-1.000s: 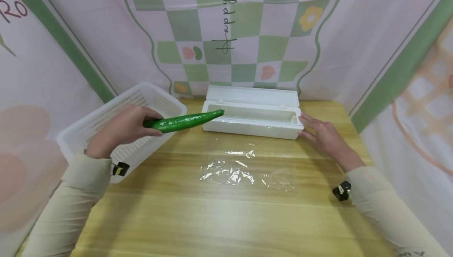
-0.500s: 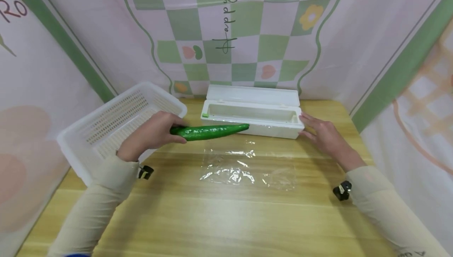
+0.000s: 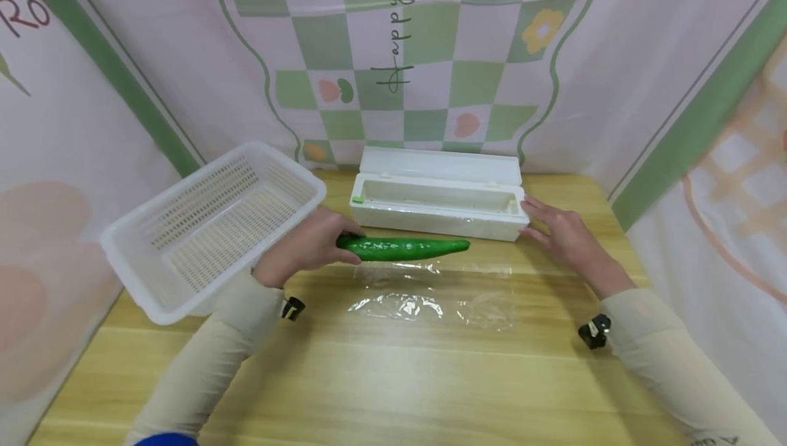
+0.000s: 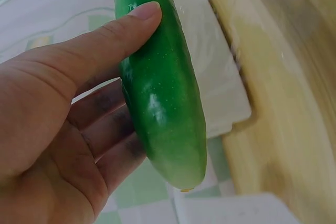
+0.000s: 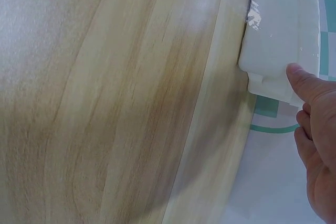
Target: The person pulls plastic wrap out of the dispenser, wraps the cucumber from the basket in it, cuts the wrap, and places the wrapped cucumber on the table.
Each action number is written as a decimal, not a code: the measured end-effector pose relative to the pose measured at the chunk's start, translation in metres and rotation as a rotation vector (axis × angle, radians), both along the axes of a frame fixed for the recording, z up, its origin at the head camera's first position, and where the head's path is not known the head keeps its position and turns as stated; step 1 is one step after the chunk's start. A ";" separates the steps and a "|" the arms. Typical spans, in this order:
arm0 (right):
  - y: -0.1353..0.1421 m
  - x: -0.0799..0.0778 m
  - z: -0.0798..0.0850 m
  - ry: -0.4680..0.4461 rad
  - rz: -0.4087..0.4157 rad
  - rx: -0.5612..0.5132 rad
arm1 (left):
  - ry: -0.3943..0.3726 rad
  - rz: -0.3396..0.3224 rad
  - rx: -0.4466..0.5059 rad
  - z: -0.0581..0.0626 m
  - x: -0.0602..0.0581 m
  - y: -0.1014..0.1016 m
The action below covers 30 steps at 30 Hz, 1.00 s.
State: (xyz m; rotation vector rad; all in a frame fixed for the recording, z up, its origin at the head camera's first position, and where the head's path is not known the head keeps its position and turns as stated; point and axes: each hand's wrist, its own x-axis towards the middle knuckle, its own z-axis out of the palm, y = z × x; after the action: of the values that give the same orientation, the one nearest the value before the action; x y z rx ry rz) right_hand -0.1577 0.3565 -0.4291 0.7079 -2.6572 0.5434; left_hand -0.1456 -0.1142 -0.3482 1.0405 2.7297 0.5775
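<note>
My left hand [image 3: 307, 244] grips the blunt end of a green cucumber [image 3: 408, 248], thumb on one side and fingers behind, in the left wrist view as well. The cucumber lies crosswise over a sheet of clear plastic film [image 3: 430, 299], its tapered tip pointing right. Whether it touches the film cannot be told. Just behind it stands a long white cling film box [image 3: 430, 220] with its lid [image 3: 439, 164] raised. At the box's right end, my right hand [image 3: 568, 241] rests its fingertips and thumb against the wall; in the right wrist view the thumb [image 5: 302, 77] touches the box.
A white slotted basket [image 3: 215, 227] stands on the left of the wooden table [image 3: 393, 384], close by my left forearm. A patterned cloth [image 3: 430, 43] hangs behind the box and at both sides. Something blue [image 3: 166, 440] shows at the bottom edge.
My left hand has carried the cucumber from over the basket rightward and toward me, to the near side of the box above the film. My right hand stays at the box's end.
</note>
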 end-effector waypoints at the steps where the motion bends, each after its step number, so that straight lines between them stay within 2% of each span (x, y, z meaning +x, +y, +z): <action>1: 0.000 0.000 0.000 0.000 -0.002 0.001 | 0.003 -0.008 -0.003 -0.002 0.000 0.004; 6: 0.000 0.001 0.000 0.015 0.002 0.004 | 0.021 -0.076 0.002 -0.013 0.001 0.021; 13: 0.000 0.000 -0.002 0.039 0.026 -0.009 | -0.026 -0.094 0.039 -0.032 0.005 0.044; 18: -0.001 0.000 -0.001 0.053 0.037 -0.011 | -0.028 -0.132 0.051 -0.047 0.011 0.057; 25: 0.001 -0.001 -0.002 0.075 0.036 -0.015 | -0.041 -0.127 0.047 -0.058 0.016 0.070; 30: 0.001 -0.001 -0.002 0.059 0.030 -0.012 | -0.056 -0.114 0.050 -0.064 0.020 0.073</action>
State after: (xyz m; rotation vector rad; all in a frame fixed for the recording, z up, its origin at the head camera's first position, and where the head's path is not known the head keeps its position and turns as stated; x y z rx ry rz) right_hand -0.1588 0.3575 -0.4308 0.7491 -2.5904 0.5382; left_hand -0.1257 -0.0415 -0.4123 1.1643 2.6002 0.6495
